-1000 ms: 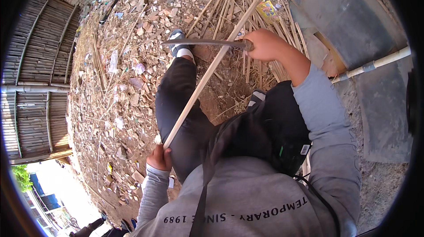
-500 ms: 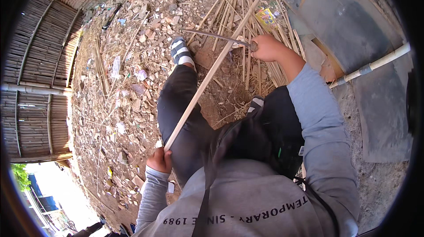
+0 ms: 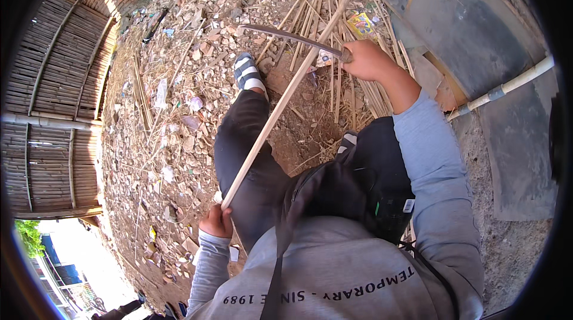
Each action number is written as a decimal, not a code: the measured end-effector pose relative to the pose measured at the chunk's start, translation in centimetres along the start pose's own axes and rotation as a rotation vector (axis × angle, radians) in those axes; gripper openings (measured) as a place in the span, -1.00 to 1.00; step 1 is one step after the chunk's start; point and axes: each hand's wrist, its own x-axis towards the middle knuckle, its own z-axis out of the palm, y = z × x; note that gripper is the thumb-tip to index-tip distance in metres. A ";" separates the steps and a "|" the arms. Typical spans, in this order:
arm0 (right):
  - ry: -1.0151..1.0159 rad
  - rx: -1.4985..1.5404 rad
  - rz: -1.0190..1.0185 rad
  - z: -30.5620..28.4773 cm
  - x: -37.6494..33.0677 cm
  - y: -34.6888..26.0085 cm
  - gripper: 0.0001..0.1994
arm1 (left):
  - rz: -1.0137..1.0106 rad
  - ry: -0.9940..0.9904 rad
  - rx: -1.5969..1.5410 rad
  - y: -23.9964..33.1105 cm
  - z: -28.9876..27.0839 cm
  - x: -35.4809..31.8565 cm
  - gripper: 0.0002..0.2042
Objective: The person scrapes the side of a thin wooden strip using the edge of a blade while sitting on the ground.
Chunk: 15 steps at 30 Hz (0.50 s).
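My left hand [image 3: 216, 222] is closed round the near end of a long, pale bamboo strip [image 3: 271, 122]. The strip slants across my left thigh, up and away to the right. In my right hand [image 3: 365, 60], closed on its handle, is a machete [image 3: 287, 35] with a long, dark, slightly curved blade. Its blade points left and crosses the strip in its far half; whether the two touch I cannot tell. Most of the handle is hidden by my fingers.
Several split bamboo strips [image 3: 310, 11] lie beyond the machete. Rubble and litter [image 3: 179, 105] cover the ground. A woven bamboo wall [image 3: 51, 81] stands at the left. Dark flat sheets [image 3: 477, 28] and a pale pole [image 3: 507, 88] are at the right.
The machete and my right hand have shifted slightly; the blade now shows broader and reaches a little farther left. The strip's far end has moved away, while my left hand keeps its grip.
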 end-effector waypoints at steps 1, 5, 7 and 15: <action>0.003 0.007 -0.020 -0.7 -0.3 -1.0 -0.76 | -0.037 0.013 -0.010 0.0 -0.1 -0.6 -0.81; -0.020 -0.073 -0.180 -1.6 -1.8 -3.2 -0.74 | -0.039 0.034 0.033 -1.7 -0.2 -3.1 -0.86; -0.024 -0.049 -0.191 -1.1 -1.5 -2.6 -0.75 | -0.023 0.033 0.078 -2.4 0.1 -3.6 -0.87; 0.002 0.072 -0.074 -0.6 -0.8 -1.3 -0.81 | 0.010 0.082 0.090 -2.8 0.7 -3.8 -0.85</action>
